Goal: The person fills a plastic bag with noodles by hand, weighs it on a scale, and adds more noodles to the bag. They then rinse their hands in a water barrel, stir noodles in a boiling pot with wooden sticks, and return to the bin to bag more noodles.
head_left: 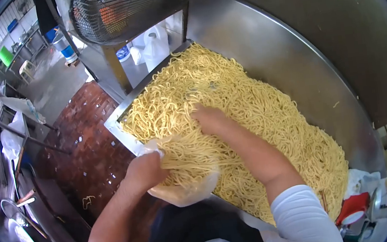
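Observation:
A large heap of yellow noodles (270,116) fills the metal tray (125,136) in front of me. My left hand (147,169) grips the rim of a clear plastic bag (188,195) at the tray's near left edge. Noodles lie inside the bag and spill over its mouth. My right hand (210,119) reaches into the noodles just beyond the bag, its fingers partly buried and curled around some strands. A band of noodles stretches between the right hand and the bag.
A wire-caged fan (127,13) hangs over the tray's far left corner, near white plastic jugs (155,46). A steel panel (261,40) rises behind the noodles. Red and white items (351,208) sit at the right. Scraps litter the red tiled floor (90,129).

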{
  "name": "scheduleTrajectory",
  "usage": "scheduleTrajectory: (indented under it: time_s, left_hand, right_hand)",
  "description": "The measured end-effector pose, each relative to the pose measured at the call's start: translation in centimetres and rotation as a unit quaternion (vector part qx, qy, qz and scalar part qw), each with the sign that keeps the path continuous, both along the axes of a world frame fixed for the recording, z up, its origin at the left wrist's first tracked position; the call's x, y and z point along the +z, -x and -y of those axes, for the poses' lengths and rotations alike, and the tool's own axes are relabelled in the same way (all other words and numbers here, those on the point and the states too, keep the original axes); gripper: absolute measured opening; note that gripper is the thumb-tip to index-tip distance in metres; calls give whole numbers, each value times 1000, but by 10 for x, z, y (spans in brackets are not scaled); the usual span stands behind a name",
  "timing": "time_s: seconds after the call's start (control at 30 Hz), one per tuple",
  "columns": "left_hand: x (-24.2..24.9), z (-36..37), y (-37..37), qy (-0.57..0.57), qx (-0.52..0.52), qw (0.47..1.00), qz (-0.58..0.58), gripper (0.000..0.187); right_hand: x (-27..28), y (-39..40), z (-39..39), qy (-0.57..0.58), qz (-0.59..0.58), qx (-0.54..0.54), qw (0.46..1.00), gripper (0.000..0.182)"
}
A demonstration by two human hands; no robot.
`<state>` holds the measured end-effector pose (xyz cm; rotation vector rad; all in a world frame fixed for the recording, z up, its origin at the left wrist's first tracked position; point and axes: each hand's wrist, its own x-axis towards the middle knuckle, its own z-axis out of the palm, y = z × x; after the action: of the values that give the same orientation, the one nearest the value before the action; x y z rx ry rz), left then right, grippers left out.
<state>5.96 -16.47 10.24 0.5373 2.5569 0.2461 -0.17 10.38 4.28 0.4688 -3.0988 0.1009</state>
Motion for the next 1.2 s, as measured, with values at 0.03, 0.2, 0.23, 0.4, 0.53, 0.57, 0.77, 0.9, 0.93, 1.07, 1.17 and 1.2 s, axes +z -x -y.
scheduleTrajectory:
  time_s: [0.03, 0.2, 0.23, 0.4, 0.53, 0.57, 0.77, 0.9, 0.93, 1.07, 1.17, 1.2]
  left_hand:
    - [-9, 6, 0, -27, 0, 1000, -5, 47]
    - [-7, 16, -4, -45, -28, 999, 7, 52]
    - [-5, 15, -5, -50, -35, 998, 18, 54]
    - [-10, 3, -4, -127, -61, 989, -50, 59]
    - [-37, -31, -15, -273, -126, 947, -112, 65]
    - [-39, -40, -16, -269, -131, 951, -82, 79]
    - [-41, -57, -11, -468, -51, 878, -87, 97]
    - [-59, -60, 12, -597, -90, 781, 160, 64]
    - [-57, -60, 17, -584, -103, 756, 278, 56]
    - [-33, -73, 4, -656, 75, 700, 273, 52]
    - [-9, -66, 34, -655, 145, 668, 323, 56]
    - [-1, -62, 42, -671, 183, 635, 335, 57]
  right_hand:
    - [-4, 7, 4, 31, 78, -52, 995, 34]
    - [23, -4, -32, -3, 159, -27, 987, 16]
    - [37, -12, -27, -9, 159, -26, 987, 16]
    - [17, -79, -20, 5, -2, 92, 996, 18]
    - [-7, -82, -1, 114, -47, 48, 991, 24]
    - [-6, -80, 0, 76, 7, 40, 996, 25]
    - [59, -103, 30, 341, 133, -79, 927, 26]
    - [75, -105, 68, 448, -42, 39, 892, 29]
    - [77, -100, 64, 449, -47, 33, 892, 29]
    - [80, -82, 36, 453, -90, 47, 886, 44]
    - [70, -97, 0, 368, 259, -43, 892, 50]
    - [65, -96, -11, 287, 230, -63, 928, 45]
